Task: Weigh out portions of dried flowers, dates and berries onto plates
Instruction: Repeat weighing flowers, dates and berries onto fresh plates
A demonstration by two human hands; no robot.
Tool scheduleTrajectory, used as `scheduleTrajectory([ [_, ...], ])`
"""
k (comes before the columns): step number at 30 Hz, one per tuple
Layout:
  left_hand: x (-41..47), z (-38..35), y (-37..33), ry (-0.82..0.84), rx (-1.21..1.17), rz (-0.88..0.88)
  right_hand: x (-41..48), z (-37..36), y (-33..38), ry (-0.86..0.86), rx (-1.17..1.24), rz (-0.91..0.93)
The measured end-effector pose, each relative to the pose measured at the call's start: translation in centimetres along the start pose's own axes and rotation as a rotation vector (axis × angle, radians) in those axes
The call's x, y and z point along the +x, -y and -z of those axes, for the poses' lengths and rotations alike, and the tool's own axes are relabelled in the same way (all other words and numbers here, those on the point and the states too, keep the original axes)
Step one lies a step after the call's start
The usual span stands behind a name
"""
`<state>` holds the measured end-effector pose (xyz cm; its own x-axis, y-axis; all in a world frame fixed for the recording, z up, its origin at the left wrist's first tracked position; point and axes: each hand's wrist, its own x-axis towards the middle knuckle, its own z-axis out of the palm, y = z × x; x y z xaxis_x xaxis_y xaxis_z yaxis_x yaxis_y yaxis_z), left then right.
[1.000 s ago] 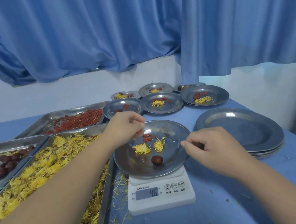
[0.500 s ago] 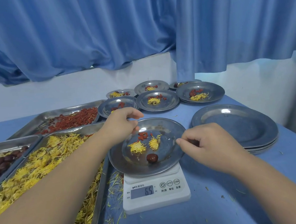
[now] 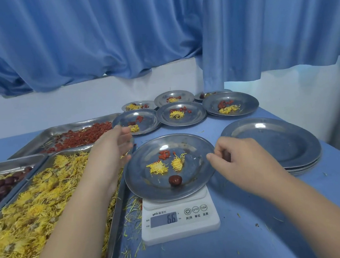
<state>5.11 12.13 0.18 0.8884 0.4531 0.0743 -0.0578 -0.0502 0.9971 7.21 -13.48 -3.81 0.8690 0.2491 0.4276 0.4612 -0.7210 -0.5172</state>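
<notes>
A steel plate (image 3: 195, 147) sits on a white scale (image 3: 180, 221) that reads 6.6. On the plate lie two yellow dried flowers (image 3: 158, 168), a few red berries (image 3: 164, 154) and one dark date (image 3: 175, 180). My left hand (image 3: 113, 149) hovers just left of the plate, over the tray edge, blurred, with straight fingers that hold nothing. My right hand (image 3: 238, 161) has curled fingers and pinches the plate's right rim. Three steel trays at the left hold berries (image 3: 78, 137), flowers (image 3: 27, 205) and dates (image 3: 0, 184).
A stack of empty plates (image 3: 270, 142) stands to the right of the scale. Several filled plates (image 3: 181, 113) are grouped at the back of the blue table. Loose petals litter the cloth by the scale. A blue curtain hangs behind, and the table's edge runs close on the right.
My left hand has let berries fall on the plate and pulled back to the left. The scale reading rose from 4.6 to 6.6. My right hand stayed at the rim.
</notes>
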Motion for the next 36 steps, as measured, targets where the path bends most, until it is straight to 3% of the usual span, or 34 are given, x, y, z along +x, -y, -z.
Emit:
scheduleTrajectory([
  [4, -0.5, 0.6, 0.6, -0.022, 0.097, 0.045, 0.0, -0.7, 0.0, 0.107, 0.215, -0.256],
  [10, -1.3, 1.0, 1.6, 0.032, -0.101, 0.115, 0.1, -1.7, 0.5, 0.212, 0.461, -0.42],
  [17, -1.6, 0.9, 1.5, 0.041, -0.089, 0.1, 0.1, -2.0, 1.5, 0.176, 0.733, -0.514],
  [24, -1.9, 1.9, -0.1, 0.061, -0.265, 0.012, 1.4, -1.5, 1.9, 0.196, 1.013, -0.541],
  [29, 0.4, 2.3, -1.5, 0.089, -0.395, -0.047, 4.7, -0.9, 2.4, 0.167, 1.102, -0.521],
  [36, 5.7, 2.8, -2.7, 0.069, -0.428, 0.014, 12.6, -2.0, 3.1, 0.064, 1.11, -0.535],
])
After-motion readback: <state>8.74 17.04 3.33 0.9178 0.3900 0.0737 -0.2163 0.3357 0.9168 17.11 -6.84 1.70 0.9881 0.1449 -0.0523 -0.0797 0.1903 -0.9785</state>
